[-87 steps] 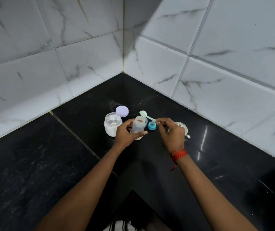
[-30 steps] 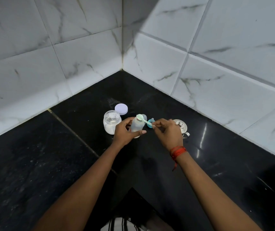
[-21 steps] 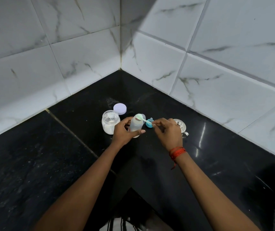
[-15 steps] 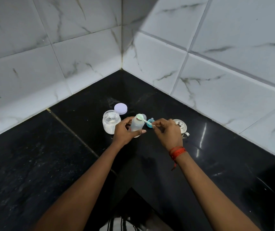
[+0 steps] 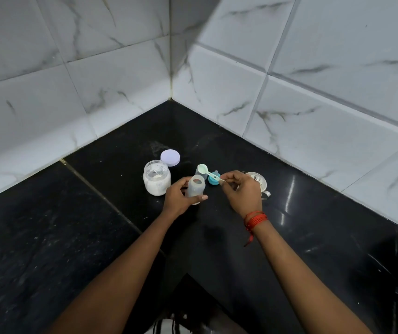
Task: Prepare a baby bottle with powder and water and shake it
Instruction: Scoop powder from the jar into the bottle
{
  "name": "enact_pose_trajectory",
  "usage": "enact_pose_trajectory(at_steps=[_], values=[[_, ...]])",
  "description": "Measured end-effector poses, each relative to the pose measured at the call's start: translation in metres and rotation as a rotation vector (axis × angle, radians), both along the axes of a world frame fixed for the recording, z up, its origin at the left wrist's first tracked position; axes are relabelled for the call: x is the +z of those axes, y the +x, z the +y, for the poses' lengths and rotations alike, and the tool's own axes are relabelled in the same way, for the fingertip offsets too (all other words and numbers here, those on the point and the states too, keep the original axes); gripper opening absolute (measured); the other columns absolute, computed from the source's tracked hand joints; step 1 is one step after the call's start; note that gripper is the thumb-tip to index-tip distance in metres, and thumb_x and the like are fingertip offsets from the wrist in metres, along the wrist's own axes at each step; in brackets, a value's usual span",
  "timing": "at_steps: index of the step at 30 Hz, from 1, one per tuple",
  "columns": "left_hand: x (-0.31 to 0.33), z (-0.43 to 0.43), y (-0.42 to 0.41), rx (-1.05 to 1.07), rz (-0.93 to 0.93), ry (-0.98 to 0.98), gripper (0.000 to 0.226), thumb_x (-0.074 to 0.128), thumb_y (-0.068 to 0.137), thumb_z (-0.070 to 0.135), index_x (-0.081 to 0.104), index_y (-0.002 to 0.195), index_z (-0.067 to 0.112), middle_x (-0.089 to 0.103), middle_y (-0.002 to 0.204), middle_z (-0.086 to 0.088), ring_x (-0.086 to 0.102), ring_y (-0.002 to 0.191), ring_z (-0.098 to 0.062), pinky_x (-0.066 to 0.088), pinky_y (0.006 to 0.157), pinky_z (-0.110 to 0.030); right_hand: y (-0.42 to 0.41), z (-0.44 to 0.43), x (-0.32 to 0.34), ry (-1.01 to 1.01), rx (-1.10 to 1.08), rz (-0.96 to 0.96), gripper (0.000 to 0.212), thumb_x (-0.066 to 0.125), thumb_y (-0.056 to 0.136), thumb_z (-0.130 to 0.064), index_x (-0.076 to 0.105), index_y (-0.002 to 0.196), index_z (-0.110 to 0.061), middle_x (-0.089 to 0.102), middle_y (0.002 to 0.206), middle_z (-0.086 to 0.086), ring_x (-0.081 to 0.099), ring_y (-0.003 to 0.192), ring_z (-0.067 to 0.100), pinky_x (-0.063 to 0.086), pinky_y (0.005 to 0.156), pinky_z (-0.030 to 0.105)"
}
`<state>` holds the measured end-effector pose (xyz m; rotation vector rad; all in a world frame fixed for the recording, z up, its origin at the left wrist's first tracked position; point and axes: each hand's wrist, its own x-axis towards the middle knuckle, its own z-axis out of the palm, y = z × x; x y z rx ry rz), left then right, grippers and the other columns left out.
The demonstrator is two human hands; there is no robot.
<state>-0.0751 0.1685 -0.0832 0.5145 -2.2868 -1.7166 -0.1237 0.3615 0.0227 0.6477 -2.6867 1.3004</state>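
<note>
Your left hand (image 5: pixel 181 197) is curled round the baby bottle (image 5: pixel 195 189), thumb across its near side. It holds the bottle upright and uncapped, low over the black counter (image 5: pixel 96 237); your thumb hides whether the base actually rests there. Your right hand (image 5: pixel 242 191) pinches the handle end of the pale green spoon (image 5: pixel 204 169) between thumb and fingertips. The spoon's bowl sits just beyond the bottle's mouth, slightly higher than it (you can't make out whether any powder is in it).

Just left of the bottle stands the open jar (image 5: pixel 157 179), with white powder filling its lower part. Its lilac lid (image 5: pixel 170 157) lies flat just behind it. A blue bottle cap (image 5: pixel 213 178) lies on the counter under the spoon's handle, close to your right fingertips. A steel pot (image 5: pixel 258 180) with a knobbed lid stands behind your right hand, partly hidden by it. A red thread (image 5: pixel 255 218) is wound round your right wrist. White marbled tiles (image 5: pixel 313 116) meet in the corner behind.
</note>
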Motion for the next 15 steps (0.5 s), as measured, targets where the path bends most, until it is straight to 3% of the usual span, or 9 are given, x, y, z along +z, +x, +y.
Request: enact_pose_trajectory(at_steps=[4, 8, 12, 15], values=[[-0.019, 0.008, -0.006, -0.034, -0.042, -0.015, 0.078, 0.097, 0.055, 0.052, 0.069, 0.122, 0.026, 0.074, 0.116, 0.012, 0.068, 0.109, -0.008, 0.058, 0.093, -0.03, -0.001, 0.001, 0.0, -0.004, -0.042, -0.028, 0.01, 0.074, 0.085, -0.017, 0.076, 0.091, -0.025, 0.074, 0.079, -0.009, 0.065, 0.07, 0.011, 0.055, 0.068, 0.027], [-0.029, 0.014, -0.009, -0.048, -0.057, -0.016, 0.076, 0.1, 0.057, 0.042, 0.069, 0.123, 0.021, 0.074, 0.118, 0.008, 0.068, 0.11, -0.009, 0.059, 0.096, -0.034, -0.003, 0.0, -0.005, 0.01, -0.06, -0.055, 0.01, 0.074, 0.084, -0.017, 0.077, 0.093, -0.022, 0.074, 0.079, -0.008, 0.064, 0.067, 0.009, 0.054, 0.066, 0.023], [-0.027, 0.015, -0.005, -0.053, -0.034, -0.003, 0.075, 0.101, 0.058, 0.033, 0.067, 0.125, 0.022, 0.073, 0.119, 0.01, 0.068, 0.111, -0.006, 0.057, 0.096, -0.028, -0.003, 0.0, -0.011, 0.023, -0.062, -0.079, 0.012, 0.074, 0.084, -0.021, 0.076, 0.094, -0.027, 0.074, 0.083, -0.007, 0.063, 0.067, 0.005, 0.051, 0.068, 0.018], [-0.027, 0.008, 0.007, -0.054, -0.022, -0.012, 0.08, 0.1, 0.057, 0.038, 0.065, 0.127, 0.026, 0.071, 0.124, 0.012, 0.065, 0.116, -0.005, 0.053, 0.099, -0.024, -0.002, -0.003, -0.008, -0.008, -0.061, -0.085, 0.012, 0.074, 0.085, -0.017, 0.075, 0.092, -0.026, 0.072, 0.077, -0.012, 0.061, 0.066, 0.003, 0.049, 0.066, 0.019]])
